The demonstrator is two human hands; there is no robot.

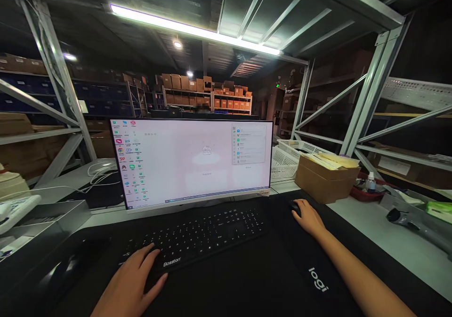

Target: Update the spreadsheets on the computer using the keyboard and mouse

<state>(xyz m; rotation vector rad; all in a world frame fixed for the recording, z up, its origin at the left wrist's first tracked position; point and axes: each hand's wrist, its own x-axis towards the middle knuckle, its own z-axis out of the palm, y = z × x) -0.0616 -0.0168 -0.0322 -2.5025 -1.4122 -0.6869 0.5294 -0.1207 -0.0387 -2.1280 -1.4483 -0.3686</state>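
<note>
My left hand (132,277) rests at the left end of a black keyboard (197,244), its fingers stretched over the keys and the thumb apart below the front edge. Nothing is held in it. On the right, my right hand (309,217) lies over a dark computer mouse (294,206), which shows only in part between the fingers. Both sit on a black desk mat (240,284) with white lettering. Behind the keyboard stands a lit monitor (176,166), showing desktop icons on its left and a small list window at upper right.
Right of the monitor are white plastic baskets (284,164) and a cardboard box (318,178) filled with papers. A handheld scanner (400,218) lies at far right. A grey tray (45,227) and white cables (102,173) are on the left. Metal shelving frames the desk.
</note>
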